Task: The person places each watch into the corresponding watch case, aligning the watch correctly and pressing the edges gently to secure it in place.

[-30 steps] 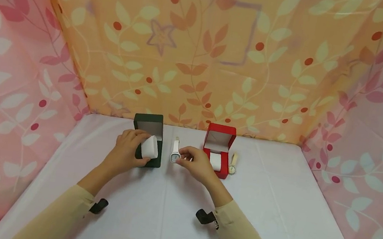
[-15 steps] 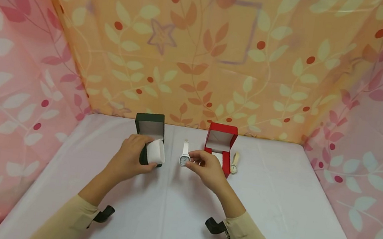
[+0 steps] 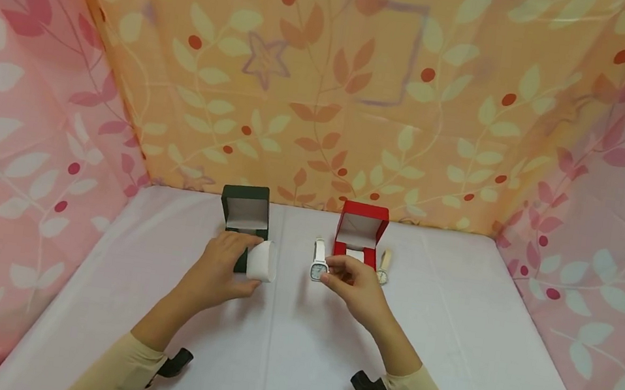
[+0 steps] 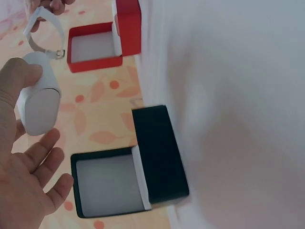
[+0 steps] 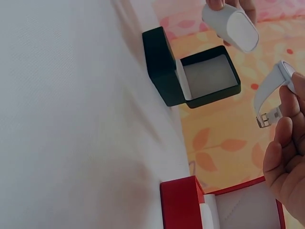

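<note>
My left hand [image 3: 222,270] pinches a white watch cushion [image 3: 260,260] between thumb and fingers, in front of the open green watch box [image 3: 245,207]. In the left wrist view the cushion [image 4: 42,102] has a rounded, flattened end. To its right, my right hand [image 3: 364,291] pinches a white wristwatch [image 3: 318,271] at its square case. The strap hangs in a curve with a metal buckle, as the right wrist view shows on the watch [image 5: 269,93]. A gap separates watch and cushion.
An open red watch box [image 3: 364,225] with a white cushion inside stands behind my right hand, which partly hides it. A cream-strapped watch [image 3: 384,267] lies right of that box. White cloth [image 3: 290,363] covers the table, and a floral curtain [image 3: 314,90] rises behind it.
Both hands have moved right and slightly nearer to me. The white cushion has come away from the green box. The white watch has travelled right with my right hand.
</note>
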